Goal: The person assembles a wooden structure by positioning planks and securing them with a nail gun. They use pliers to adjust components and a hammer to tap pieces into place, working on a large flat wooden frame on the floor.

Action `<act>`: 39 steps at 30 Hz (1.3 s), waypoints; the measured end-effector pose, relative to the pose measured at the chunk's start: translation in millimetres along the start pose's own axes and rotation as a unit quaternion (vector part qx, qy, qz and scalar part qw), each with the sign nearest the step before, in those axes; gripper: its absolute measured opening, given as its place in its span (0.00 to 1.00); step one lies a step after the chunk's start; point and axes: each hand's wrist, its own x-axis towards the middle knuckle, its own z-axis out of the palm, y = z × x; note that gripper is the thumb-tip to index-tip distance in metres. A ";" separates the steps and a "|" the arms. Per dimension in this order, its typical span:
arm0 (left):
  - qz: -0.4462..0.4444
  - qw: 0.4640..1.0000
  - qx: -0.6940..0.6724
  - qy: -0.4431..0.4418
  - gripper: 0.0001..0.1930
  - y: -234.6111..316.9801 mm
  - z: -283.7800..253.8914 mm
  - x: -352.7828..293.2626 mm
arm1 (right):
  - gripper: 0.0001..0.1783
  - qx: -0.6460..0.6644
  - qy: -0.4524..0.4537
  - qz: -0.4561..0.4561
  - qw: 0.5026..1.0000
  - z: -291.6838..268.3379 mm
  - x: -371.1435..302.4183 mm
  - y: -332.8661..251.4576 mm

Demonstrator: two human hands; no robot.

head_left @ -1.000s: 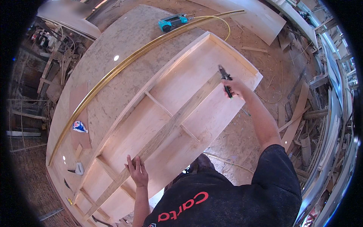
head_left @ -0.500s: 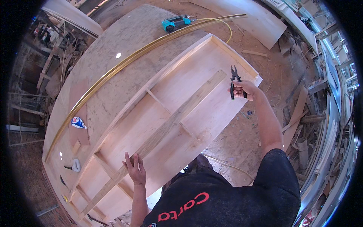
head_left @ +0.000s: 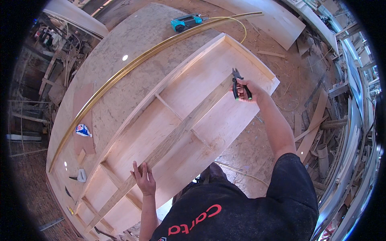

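A pair of pliers with black handles and green tips (head_left: 237,77) is in my right hand (head_left: 253,90), which is closed on the handles. The jaws point up and away, over the far end of a long wooden slat (head_left: 197,111). This slat lies lengthwise over a shallow, pale wooden frame (head_left: 253,60) with a panel bottom and crosspieces. Toward the near end, my left hand (head_left: 145,184) rests on the slat's edge with its fingers spread. Whether its thumb grips underneath cannot be seen.
A large worktable (head_left: 120,92) bears the frame. On it lie a long gold-coloured strip (head_left: 132,66), a teal power tool (head_left: 186,23) with a yellow hose, a blue-and-white packet (head_left: 83,130) and a white-handled tool (head_left: 81,175). Scrap boards (head_left: 311,130) lie at right.
My right hand has moved left and slightly away with the pliers, from beside the slat's far end to over it. My left hand stays on the slat.
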 end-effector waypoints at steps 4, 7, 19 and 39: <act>-0.001 1.000 0.001 0.002 0.23 -0.5 0.8 -0.3 | 0.21 0.021 0.037 -0.029 0.999 7.1 6.2 3.7; -0.003 1.000 0.001 0.002 0.23 -1.3 1.0 -1.1 | 0.22 0.039 0.002 -0.045 0.998 13.6 7.5 6.3; -0.019 0.999 -0.025 -0.023 0.27 0.0 -5.9 -0.3 | 0.19 -0.448 0.025 -0.158 0.880 96.8 -68.0 75.3; -0.005 0.996 0.007 0.090 0.28 1.1 -59.1 -46.4 | 0.14 -0.425 0.461 -0.065 0.776 -117.0 -20.1 19.4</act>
